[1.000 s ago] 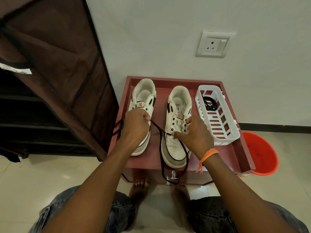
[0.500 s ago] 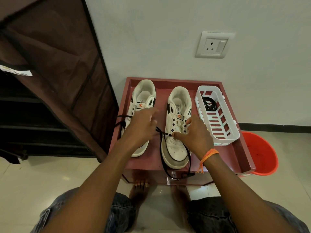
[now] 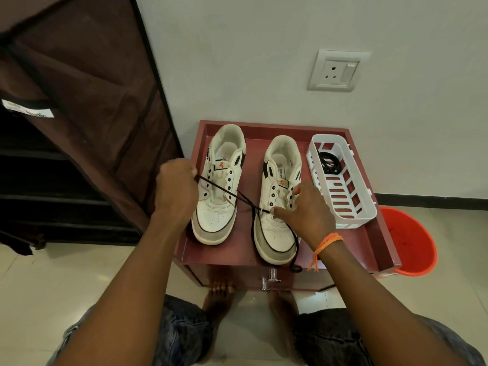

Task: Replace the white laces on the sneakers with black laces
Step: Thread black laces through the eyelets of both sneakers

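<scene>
Both sneakers lack white laces; the black lace [image 3: 232,195] is now drawn taut leftward by the clenched left hand [image 3: 175,187], while the right sneaker [image 3: 277,207] is pinned by the right hand [image 3: 306,215].

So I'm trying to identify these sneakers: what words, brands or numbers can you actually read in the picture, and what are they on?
Nothing reads fully.
Left sneaker's tongue label: orange emblem, text too small to read.
Right sneaker's tongue label: orange emblem, no readable text.
Right sneaker's insole print: too blurred to read.
White tag on the brown fabric cover: dark lettering, blurred and partly folded, unreadable.
Wall socket: no markings visible.
</scene>
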A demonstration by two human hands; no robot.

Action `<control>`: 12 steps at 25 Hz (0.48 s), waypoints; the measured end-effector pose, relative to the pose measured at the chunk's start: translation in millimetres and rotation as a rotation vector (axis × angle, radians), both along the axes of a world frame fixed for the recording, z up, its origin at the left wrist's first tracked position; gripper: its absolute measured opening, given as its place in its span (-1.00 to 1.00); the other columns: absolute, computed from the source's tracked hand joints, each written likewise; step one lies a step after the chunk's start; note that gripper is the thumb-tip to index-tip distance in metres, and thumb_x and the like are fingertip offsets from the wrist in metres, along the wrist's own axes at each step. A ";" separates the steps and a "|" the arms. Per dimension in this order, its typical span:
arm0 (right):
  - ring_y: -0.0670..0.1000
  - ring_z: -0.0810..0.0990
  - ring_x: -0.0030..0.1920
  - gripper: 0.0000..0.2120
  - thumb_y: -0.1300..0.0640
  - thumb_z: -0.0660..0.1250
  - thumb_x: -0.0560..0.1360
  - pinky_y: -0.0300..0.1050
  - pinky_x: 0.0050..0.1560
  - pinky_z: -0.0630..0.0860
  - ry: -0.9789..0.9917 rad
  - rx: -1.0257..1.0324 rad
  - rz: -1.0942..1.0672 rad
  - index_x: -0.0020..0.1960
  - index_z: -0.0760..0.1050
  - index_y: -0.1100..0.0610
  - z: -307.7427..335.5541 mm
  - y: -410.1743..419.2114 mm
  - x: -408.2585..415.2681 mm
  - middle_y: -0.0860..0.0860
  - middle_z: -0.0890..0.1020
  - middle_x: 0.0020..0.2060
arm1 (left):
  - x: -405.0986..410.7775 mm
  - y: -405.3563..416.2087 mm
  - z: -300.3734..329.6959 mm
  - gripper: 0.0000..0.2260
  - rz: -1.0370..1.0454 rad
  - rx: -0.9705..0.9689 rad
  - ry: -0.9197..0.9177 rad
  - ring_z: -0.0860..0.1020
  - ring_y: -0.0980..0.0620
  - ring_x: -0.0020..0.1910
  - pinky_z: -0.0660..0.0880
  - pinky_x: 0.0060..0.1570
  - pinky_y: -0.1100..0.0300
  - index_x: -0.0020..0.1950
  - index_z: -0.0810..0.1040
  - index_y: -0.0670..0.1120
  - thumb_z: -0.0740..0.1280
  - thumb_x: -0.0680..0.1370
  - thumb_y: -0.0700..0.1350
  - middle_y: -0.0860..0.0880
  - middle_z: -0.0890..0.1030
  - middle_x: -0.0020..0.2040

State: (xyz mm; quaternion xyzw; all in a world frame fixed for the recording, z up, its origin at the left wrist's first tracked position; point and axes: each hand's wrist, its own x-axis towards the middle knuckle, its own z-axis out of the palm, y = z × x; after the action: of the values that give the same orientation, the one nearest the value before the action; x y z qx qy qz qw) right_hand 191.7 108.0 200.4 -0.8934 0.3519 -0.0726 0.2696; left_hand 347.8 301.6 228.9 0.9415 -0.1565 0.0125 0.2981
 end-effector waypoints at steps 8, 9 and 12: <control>-0.04 0.50 -0.15 -0.40 -0.15 0.60 0.23 -0.14 -0.22 0.41 0.002 0.202 0.016 0.04 0.37 0.09 2.9 -5.0 -15.9 -0.02 0.50 -0.13 | -50.7 -46.6 0.2 -0.89 -0.388 -0.075 0.151 0.54 0.03 -0.31 0.52 -0.22 0.04 0.05 0.57 -0.24 0.27 0.58 -0.29 -0.08 0.62 -0.04; -0.05 0.48 -0.19 -0.42 -0.09 0.62 0.22 -0.18 -0.27 0.35 0.041 0.234 0.048 0.02 0.37 0.10 2.3 -6.3 -20.8 -0.03 0.48 -0.18 | -60.2 -52.7 -2.9 -0.87 -0.448 -0.090 0.250 0.54 0.02 -0.36 0.58 -0.22 -0.01 0.07 0.58 -0.25 0.28 0.58 -0.31 -0.12 0.64 -0.02; 0.01 0.48 -0.22 -0.68 0.11 0.55 0.35 -0.12 -0.24 0.39 0.107 0.185 0.146 -0.11 0.41 0.12 -3.3 -3.9 -28.2 0.00 0.49 -0.24 | -72.3 -58.1 -21.4 -0.83 -0.463 -0.127 0.396 0.58 -0.03 -0.35 0.62 -0.23 0.02 0.13 0.59 -0.18 0.33 0.56 -0.32 -0.14 0.64 0.02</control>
State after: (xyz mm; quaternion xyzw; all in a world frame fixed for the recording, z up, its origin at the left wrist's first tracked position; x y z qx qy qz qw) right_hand 163.6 104.1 197.1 -0.8905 0.3051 0.0279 0.3364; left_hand 275.5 243.5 207.5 0.8444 -0.3048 -0.2297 0.3758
